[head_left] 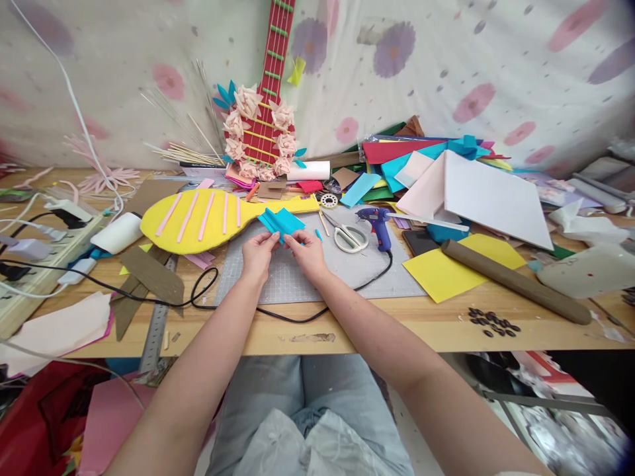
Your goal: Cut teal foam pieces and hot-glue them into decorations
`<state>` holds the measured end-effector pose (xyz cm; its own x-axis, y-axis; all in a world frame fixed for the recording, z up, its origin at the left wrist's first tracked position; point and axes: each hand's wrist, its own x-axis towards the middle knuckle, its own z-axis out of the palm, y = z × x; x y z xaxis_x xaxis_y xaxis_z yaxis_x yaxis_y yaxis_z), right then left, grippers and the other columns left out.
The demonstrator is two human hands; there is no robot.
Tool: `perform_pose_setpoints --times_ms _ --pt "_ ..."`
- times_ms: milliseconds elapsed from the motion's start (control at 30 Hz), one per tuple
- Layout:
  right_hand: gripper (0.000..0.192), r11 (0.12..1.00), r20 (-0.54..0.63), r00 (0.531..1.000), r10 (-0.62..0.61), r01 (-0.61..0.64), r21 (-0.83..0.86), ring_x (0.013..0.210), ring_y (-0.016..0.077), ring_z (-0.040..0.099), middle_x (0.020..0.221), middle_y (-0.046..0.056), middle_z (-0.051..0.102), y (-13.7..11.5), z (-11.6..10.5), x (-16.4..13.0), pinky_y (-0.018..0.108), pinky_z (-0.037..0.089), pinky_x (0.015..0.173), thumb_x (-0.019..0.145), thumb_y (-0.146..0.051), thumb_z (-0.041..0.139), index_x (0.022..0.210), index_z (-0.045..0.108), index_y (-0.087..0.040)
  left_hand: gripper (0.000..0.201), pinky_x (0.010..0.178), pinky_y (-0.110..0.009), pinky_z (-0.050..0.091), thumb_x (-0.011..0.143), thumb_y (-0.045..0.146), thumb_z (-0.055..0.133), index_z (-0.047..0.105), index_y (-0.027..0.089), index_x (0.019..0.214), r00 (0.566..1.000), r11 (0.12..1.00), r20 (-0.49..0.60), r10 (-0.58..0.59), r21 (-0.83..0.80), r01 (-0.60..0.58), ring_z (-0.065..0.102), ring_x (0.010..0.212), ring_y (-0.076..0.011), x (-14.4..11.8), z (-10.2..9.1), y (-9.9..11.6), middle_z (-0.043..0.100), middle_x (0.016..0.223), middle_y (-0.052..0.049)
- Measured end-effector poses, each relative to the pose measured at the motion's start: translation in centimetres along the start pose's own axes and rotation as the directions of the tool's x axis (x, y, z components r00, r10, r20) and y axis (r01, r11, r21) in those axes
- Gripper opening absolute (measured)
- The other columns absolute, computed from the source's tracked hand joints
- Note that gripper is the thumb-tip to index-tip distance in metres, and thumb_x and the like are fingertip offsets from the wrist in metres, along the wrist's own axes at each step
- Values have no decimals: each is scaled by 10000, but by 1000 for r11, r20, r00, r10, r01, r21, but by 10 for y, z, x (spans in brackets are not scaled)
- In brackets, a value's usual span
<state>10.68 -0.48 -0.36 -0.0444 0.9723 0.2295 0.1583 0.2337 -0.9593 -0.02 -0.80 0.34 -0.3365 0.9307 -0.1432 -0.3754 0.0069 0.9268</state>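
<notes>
My left hand (258,254) and my right hand (308,253) together pinch a folded piece of blue foam sheet (281,223) just above a grey cutting mat (347,271). The foam shows several pleats and touches the neck of a yellow foam guitar shape (198,228) with pink strips. Both hands sit close together at the middle of the wooden table (377,327), fingers closed on the foam's near edge.
Scissors (347,237) and a blue glue gun (377,225) lie right of my hands, its black cord (278,314) looping across the mat. A cardboard tube (516,281), yellow sheet (446,272), white board (489,195) and coloured foam pile sit right. A power strip (44,254) and metal ruler (156,324) are left. A red foam guitar (262,125) leans behind.
</notes>
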Motion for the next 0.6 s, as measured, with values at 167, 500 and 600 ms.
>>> perform_pose_setpoints --times_ms 167,500,600 --pt "306 1000 7 1000 -22 22 -21 577 99 467 610 -10 559 1 0 0 225 397 586 759 -436 506 593 530 -180 316 754 -332 492 436 272 810 615 135 644 1000 1000 -10 -1 -1 1 639 706 -179 0 0 0 647 621 -8" --pt "280 994 12 994 -108 109 -14 558 89 444 570 -26 532 -2 2 -3 222 360 586 763 -388 516 586 522 -171 405 742 -331 485 395 363 819 661 119 677 1000 999 24 9 -40 -8 626 682 -174 1 -3 1 656 634 -30" --pt "271 993 47 994 -94 97 -60 564 87 460 590 -25 559 -3 4 -6 219 359 581 765 -391 517 615 548 -168 400 746 -338 483 396 355 822 662 113 671 1000 998 24 1 -59 1 633 717 -192 1 -3 2 659 643 -46"
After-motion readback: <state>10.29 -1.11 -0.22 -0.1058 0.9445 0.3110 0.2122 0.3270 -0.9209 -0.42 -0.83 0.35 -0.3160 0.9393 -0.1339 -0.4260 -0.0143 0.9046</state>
